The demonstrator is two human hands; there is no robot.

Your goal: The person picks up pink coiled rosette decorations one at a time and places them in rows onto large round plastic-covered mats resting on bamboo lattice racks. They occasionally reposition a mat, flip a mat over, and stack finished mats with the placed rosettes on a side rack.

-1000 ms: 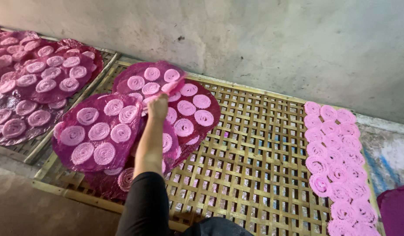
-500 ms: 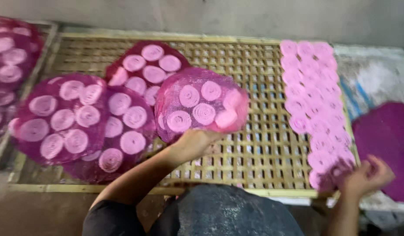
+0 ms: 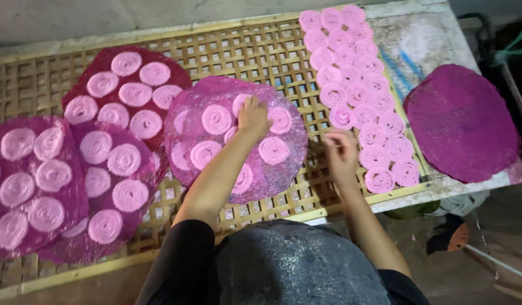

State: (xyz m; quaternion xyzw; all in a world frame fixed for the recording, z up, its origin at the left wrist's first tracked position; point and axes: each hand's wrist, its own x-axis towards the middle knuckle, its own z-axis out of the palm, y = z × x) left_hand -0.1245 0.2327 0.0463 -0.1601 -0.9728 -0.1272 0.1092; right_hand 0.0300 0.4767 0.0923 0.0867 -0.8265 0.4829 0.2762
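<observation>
The left hand (image 3: 254, 116) lies flat, fingers extended, pressing on the centre round sheet (image 3: 235, 138), a thin translucent magenta disc carrying pale pink spiral discs (image 3: 217, 119). It grips nothing. The sheet rests on the bamboo lattice rack (image 3: 261, 53), with its left edge overlapping the dark red sheet (image 3: 128, 93) at far left. A third loaded sheet (image 3: 57, 181) lies at near left, overlapping the same neighbour.

The right hand (image 3: 341, 152) hovers just right of the centre sheet, fingers loosely curled, beside the loose spiral rows (image 3: 357, 96) laid directly on the rack. Motion blur prevents confirmation of whether it holds a spiral.

Hazards, by judgement:

- Tearing. The centre sheet appears thin and soft. Palm pressure over an open lattice gap may punch through or crease it.
- Sticking. Where sheet edges overlap, moist surfaces may bond and rip on separation.
- Displacement. The left forearm crosses the near half of the sheet; a dragged sleeve or wrist may smear or shift the spirals under it.
- Damage to loose spirals. The right hand works close to the near end of the rows; a careless sweep may deform or push the nearest spirals off the rack edge.
- Contamination. The plain purple disc (image 3: 461, 121) lies on the stained desk (image 3: 419, 39) at right, overhanging the near edge; a knock may drop it.
</observation>
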